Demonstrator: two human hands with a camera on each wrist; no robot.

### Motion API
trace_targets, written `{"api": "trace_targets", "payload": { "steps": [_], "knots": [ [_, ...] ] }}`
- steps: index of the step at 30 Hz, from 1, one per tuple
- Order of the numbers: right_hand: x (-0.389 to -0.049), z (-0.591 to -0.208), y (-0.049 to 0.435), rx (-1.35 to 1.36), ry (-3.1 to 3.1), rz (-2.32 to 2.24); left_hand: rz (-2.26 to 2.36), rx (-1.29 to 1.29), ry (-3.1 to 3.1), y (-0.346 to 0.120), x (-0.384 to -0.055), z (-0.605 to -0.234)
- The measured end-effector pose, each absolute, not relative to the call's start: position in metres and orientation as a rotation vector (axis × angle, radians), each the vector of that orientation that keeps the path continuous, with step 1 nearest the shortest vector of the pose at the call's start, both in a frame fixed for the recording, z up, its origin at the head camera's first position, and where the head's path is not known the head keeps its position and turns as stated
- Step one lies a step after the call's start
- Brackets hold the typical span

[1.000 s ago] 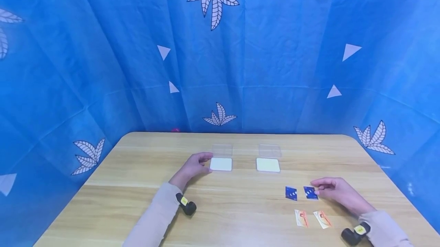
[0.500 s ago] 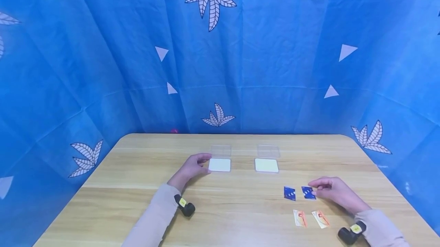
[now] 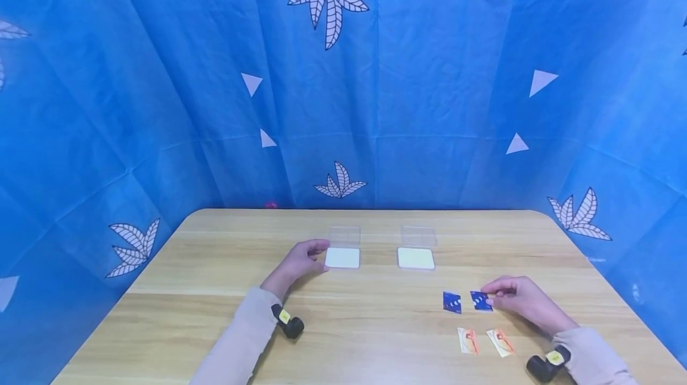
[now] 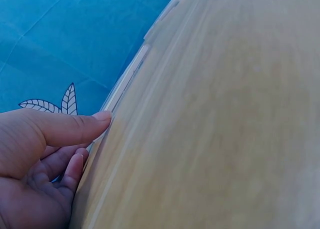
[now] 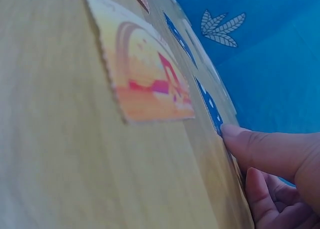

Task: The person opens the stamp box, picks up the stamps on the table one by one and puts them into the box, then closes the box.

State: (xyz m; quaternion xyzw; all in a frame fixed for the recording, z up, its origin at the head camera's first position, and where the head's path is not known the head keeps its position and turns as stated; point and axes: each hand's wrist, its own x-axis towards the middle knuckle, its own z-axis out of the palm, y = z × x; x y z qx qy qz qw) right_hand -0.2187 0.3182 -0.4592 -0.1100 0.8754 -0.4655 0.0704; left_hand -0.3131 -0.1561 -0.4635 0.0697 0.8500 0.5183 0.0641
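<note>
My left hand (image 3: 299, 261) holds the left side of a small open plastic case (image 3: 342, 258) with a white inside, thumb at the front corner and forefinger at the back. Its clear lid (image 3: 344, 235) lies folded back. In the left wrist view the thumb (image 4: 80, 127) touches the edge of the case (image 4: 128, 81). On the right, my right hand (image 3: 525, 298) pinches the right edge of a dark blue postage stamp (image 3: 479, 300) lying on the table. The right wrist view shows the thumb (image 5: 265, 146) on that blue stamp (image 5: 208, 103).
A second open case (image 3: 415, 258) with a pale inside stands right of the first. Another blue stamp (image 3: 451, 302) lies left of the touched one. Nearer the front lie two orange-and-cream stamps (image 3: 468, 341). A blue curtain (image 3: 440, 75) hangs behind the wooden table (image 3: 376, 325).
The whole head view has shifted slightly. Both hands stay at the same places, and the stamps and cases have not visibly moved on the table.
</note>
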Motion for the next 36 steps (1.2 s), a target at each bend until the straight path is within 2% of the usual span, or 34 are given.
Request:
{"api": "trace_targets", "payload": {
  "steps": [36],
  "knots": [
    [-0.2178,-0.4581,0.3146,-0.266,2.723,-1.309,1.586,0.206,2.548,-0.1545,-0.3110,-0.4586]
  ]
}}
